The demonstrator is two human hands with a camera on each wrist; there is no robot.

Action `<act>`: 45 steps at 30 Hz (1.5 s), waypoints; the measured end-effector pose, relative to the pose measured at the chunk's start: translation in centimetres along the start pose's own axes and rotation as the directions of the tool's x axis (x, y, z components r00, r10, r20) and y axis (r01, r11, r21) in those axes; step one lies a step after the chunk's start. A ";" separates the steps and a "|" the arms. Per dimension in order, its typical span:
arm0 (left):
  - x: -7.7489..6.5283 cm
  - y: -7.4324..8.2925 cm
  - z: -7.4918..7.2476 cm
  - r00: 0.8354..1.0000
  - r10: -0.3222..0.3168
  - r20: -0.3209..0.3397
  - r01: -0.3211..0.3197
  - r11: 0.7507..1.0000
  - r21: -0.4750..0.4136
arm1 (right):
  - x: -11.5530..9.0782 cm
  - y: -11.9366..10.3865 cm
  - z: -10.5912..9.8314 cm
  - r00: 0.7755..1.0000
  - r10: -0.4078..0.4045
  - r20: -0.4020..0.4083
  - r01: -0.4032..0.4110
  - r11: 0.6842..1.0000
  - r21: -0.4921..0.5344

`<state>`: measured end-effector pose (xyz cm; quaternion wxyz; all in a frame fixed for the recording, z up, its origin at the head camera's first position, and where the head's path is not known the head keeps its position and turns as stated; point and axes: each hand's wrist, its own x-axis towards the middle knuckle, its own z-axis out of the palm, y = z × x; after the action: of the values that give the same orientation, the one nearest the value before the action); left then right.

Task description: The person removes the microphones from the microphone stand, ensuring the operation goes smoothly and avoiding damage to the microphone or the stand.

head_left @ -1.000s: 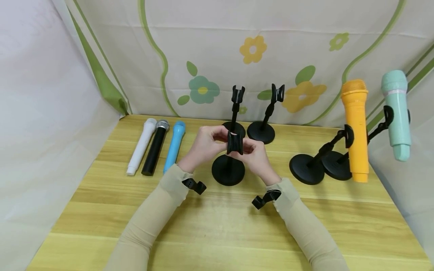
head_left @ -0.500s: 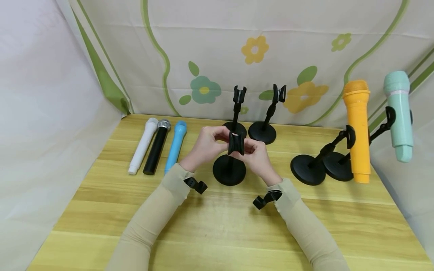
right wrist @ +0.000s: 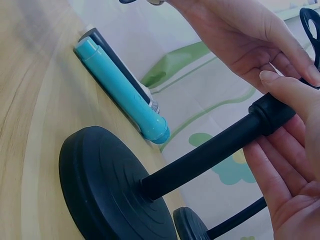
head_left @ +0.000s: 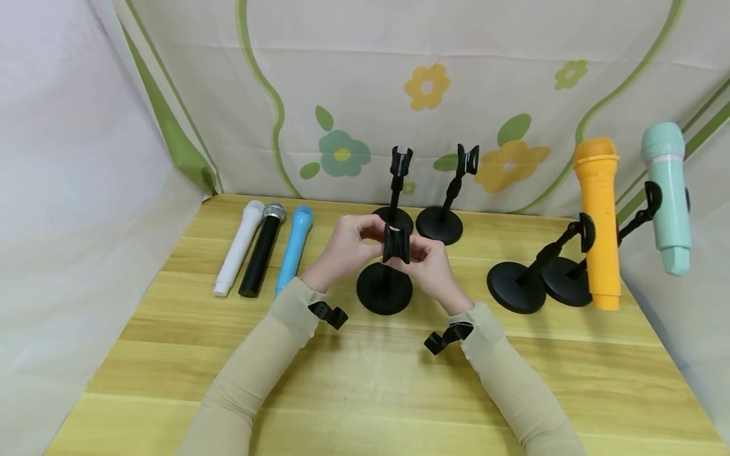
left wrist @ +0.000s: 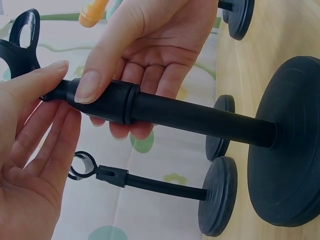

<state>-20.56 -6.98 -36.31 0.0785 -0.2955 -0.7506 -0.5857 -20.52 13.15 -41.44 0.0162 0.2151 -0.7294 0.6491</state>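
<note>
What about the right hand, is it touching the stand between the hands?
Touching: the left wrist view shows the right hand with its thumb against the stand.

This looks like a cloth-screened booth: a floral curtain [head_left: 353, 76] backs a wood-grain table [head_left: 353, 386].

Lit brightly and softly in the head view, with pale sheen on the table [head_left: 365, 380] toward six o'clock and faint shadow below the orange microphone [head_left: 599, 240] at three. Dimmer and cooler in both wrist views: sharp on the held stand [left wrist: 195, 118], softer on the cloth backdrop [left wrist: 155, 215].
</note>
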 end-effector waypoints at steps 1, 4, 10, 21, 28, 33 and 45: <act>0.0 0.0 0.0 1.000 -0.001 -0.002 0.001 1.000 -0.003 | 0.0 0.0 0.0 1.000 0.005 -0.001 -0.005 1.000 0.000; 0.0 0.0 0.0 1.000 -0.012 -0.010 0.012 1.000 -0.007 | 0.1 -0.3 0.0 1.000 0.013 0.000 -0.013 1.000 -0.007; 0.2 0.2 0.2 0.999 -0.042 -0.019 0.042 0.999 0.012 | -0.4 -2.6 0.3 1.000 0.020 0.001 -0.020 1.000 -0.017; 0.2 0.1 0.3 1.000 -0.029 -0.007 0.030 0.999 0.035 | -0.9 -3.1 0.3 1.000 0.028 -0.003 -0.028 0.999 -0.016; -0.2 0.1 0.1 1.000 -0.024 0.000 0.024 1.000 0.016 | -1.4 -2.3 0.6 0.997 0.075 0.027 -0.076 0.997 0.013; -0.7 -0.2 0.0 0.999 -0.042 0.023 0.042 0.999 0.010 | -1.6 -1.8 0.6 0.997 0.074 0.028 -0.075 0.997 0.028; -2.0 -1.3 -0.1 0.994 -0.107 0.034 0.104 0.992 0.075 | -2.0 -0.7 0.7 0.994 0.091 0.062 -0.092 0.996 0.017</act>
<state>-19.62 -7.99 -38.25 0.0437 -0.2635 -0.7874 -0.5556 -18.25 13.00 -41.48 -0.0381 0.2013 -0.7322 0.6495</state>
